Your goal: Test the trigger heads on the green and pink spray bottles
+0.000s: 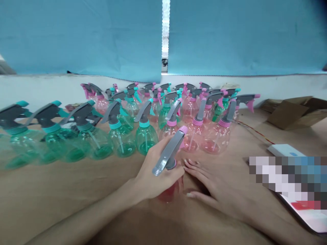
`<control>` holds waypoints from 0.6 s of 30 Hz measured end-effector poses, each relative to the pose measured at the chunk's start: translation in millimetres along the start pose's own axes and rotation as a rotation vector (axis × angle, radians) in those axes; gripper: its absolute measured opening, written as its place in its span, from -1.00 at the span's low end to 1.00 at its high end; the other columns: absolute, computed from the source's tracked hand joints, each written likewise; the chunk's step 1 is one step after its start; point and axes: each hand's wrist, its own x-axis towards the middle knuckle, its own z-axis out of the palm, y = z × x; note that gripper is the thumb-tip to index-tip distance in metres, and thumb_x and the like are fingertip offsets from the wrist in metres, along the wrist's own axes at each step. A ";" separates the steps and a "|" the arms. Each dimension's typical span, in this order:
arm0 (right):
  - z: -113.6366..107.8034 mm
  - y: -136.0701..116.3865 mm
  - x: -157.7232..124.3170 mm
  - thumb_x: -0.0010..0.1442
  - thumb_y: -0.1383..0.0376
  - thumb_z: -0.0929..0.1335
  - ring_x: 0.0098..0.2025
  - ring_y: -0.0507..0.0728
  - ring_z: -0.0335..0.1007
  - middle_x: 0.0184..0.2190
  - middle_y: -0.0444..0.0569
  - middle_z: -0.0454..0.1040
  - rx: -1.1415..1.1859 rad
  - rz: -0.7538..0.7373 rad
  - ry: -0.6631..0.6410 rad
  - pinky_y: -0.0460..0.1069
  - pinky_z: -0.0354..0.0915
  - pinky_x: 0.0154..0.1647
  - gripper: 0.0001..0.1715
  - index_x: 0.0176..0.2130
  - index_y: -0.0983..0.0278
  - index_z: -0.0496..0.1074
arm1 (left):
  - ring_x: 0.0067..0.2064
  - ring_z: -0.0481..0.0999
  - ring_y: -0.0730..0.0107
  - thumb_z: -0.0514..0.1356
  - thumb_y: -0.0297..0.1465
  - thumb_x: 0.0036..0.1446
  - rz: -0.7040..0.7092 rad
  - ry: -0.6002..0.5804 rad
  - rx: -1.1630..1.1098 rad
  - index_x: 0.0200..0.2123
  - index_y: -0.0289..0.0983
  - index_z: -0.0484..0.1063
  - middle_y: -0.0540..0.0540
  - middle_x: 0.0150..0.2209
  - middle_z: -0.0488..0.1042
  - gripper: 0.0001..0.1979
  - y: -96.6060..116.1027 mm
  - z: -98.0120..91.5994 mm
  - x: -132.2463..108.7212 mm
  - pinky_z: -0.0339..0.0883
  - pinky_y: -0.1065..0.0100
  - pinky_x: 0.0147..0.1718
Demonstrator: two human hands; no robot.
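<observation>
My left hand (158,170) is wrapped around the neck of a pink spray bottle (167,194) at the front middle of the table. Its grey trigger head with a pink nozzle sticks up above my fingers, nozzle pointing away from me. Just right of the bottle, my right hand (206,180) has its fingers stretched out low over the table; whether the fingertips touch the bottle I cannot tell. Beyond my hands stand several pink spray bottles (214,139) and, to the left, a row of green spray bottles (146,137) with teal collars.
More spray bottles (167,109) in both colours crowd the back by the white wall. At right are an opened cardboard box (293,110), a white device (286,149) with a thin cable, and a partly blurred flat item (311,217). Blue curtains (81,37) hang behind.
</observation>
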 end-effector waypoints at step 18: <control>-31.2 -25.9 1.7 0.17 -0.11 0.31 0.24 0.31 0.16 0.26 0.07 0.19 0.200 0.054 -0.084 0.24 0.14 0.21 -0.14 0.30 0.15 0.04 | -0.48 0.25 0.45 0.13 -0.55 -0.05 -0.031 0.021 -0.035 -0.23 -0.16 0.30 0.09 -0.47 0.30 -0.73 -0.7 9.2 -1.0 0.22 0.40 -0.45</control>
